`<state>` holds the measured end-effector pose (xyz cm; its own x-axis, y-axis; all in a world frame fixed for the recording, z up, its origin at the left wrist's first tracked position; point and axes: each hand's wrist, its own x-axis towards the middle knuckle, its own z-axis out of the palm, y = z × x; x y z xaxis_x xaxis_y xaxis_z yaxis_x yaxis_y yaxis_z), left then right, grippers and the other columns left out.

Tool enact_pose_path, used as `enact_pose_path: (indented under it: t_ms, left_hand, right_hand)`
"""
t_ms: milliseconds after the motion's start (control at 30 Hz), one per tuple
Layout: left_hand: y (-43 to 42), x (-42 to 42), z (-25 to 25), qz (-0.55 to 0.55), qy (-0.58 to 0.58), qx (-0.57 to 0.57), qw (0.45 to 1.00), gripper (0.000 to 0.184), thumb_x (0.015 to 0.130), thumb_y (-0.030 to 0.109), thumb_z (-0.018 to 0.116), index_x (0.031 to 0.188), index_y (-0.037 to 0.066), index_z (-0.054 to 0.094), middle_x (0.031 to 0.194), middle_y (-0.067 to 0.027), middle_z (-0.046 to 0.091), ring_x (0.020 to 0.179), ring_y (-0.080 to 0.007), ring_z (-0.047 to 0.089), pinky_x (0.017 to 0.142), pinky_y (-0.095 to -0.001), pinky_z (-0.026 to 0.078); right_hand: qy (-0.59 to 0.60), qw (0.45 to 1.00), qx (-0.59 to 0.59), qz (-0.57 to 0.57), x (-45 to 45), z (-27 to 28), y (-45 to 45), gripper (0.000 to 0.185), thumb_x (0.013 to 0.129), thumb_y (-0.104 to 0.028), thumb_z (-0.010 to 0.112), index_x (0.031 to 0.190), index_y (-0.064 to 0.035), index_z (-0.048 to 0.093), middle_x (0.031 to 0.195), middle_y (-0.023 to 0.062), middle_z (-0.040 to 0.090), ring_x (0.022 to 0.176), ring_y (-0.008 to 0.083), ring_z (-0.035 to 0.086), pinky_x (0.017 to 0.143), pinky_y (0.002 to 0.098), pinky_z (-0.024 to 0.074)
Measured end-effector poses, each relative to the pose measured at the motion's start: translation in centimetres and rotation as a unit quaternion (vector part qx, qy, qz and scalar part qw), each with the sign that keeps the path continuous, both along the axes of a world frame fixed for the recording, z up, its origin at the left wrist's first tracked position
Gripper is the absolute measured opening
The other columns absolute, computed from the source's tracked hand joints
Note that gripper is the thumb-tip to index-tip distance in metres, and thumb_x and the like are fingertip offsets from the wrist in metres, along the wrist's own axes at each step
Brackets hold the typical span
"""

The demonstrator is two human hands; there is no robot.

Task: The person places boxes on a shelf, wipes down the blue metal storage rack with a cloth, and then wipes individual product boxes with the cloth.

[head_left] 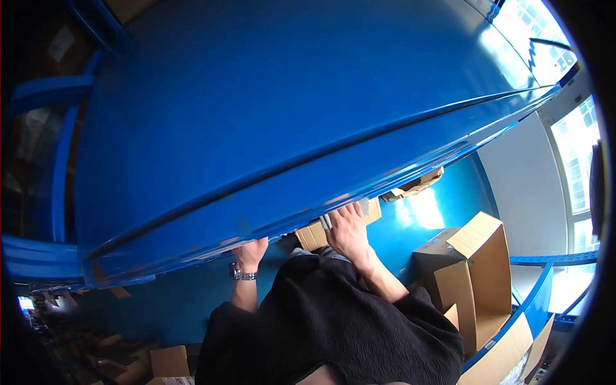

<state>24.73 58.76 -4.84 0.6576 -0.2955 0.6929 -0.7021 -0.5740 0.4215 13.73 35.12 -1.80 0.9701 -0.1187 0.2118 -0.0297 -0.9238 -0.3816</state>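
Observation:
A wide blue metal shelf (256,115) fills the upper view, and its front beam (212,240) runs slantwise just above both hands. My left hand (250,252), with a metal watch on the wrist, reaches up to the beam's lower edge; its fingers are mostly hidden there. To the right, my right hand (348,232) is bent against the beam's edge. Its fingers are closed on a grey cloth-like piece (325,222), which shows on both sides of the hand. Most of that piece is covered by the hand.
At the right, an open cardboard box (461,282) stands beside me. More cardboard (312,236) lies below the beam, with another carton (417,185) farther off. Blue uprights (61,167) of the rack rise at the left. Several boxes (169,361) lie at the lower left.

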Motion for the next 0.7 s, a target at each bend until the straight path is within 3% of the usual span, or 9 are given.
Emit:
enact_pose_path:
  t_ms: [200, 333, 533, 700]
  left_hand:
    - [-1.0, -0.2, 0.5, 0.019, -0.026, 0.049, 0.998, 0.01, 0.095, 0.016, 0.071, 0.099, 0.008, 0.067, 0.06, 0.0037, 0.05, 0.046, -0.0138, 0.039, 0.046, -0.0281, 0.034]
    - [-2.2, -0.8, 0.0, -0.009, 0.02, 0.001, 1.0, 0.007, 0.095, 0.014, 0.07, 0.099, 0.009, 0.068, 0.059, 0.0044, 0.048, 0.045, -0.0133, 0.037, 0.046, -0.0291, 0.031]
    - [-3.0, -0.6, -0.8, 0.049, -0.014, 0.014, 0.999, 0.007, 0.095, 0.014, 0.07, 0.101, 0.01, 0.069, 0.057, 0.0053, 0.046, 0.044, -0.0126, 0.035, 0.046, -0.029, 0.029]
    - [-2.9, -0.6, -0.8, 0.055, -0.032, 0.041, 0.997, 0.006, 0.094, 0.013, 0.07, 0.1, 0.011, 0.069, 0.056, 0.006, 0.045, 0.044, -0.0124, 0.035, 0.046, -0.0287, 0.029]
  right_hand:
    - [-0.027, 0.999, 0.013, 0.032, 0.1, 0.8, 0.0, 0.073, 0.086, -0.014, 0.056, 0.157, -0.0047, 0.042, 0.163, 0.0136, 0.042, 0.153, 0.0283, 0.037, 0.124, 0.0438, 0.0285]
    - [-0.026, 0.987, 0.046, 0.15, 0.1, 0.7, 0.3, 0.072, 0.088, -0.015, 0.057, 0.157, -0.0049, 0.042, 0.164, 0.0112, 0.042, 0.153, 0.0269, 0.037, 0.124, 0.0421, 0.0289]
    - [-0.016, 0.988, 0.05, 0.146, -0.1, 0.7, -0.9, 0.071, 0.089, -0.017, 0.057, 0.157, -0.0054, 0.042, 0.164, 0.0095, 0.042, 0.153, 0.0256, 0.037, 0.123, 0.0405, 0.0292]
    - [-0.03, 0.998, 0.024, 0.049, -0.9, 0.7, -4.0, 0.069, 0.091, -0.018, 0.057, 0.158, -0.0059, 0.042, 0.164, 0.0101, 0.043, 0.153, 0.0255, 0.037, 0.123, 0.042, 0.0294]
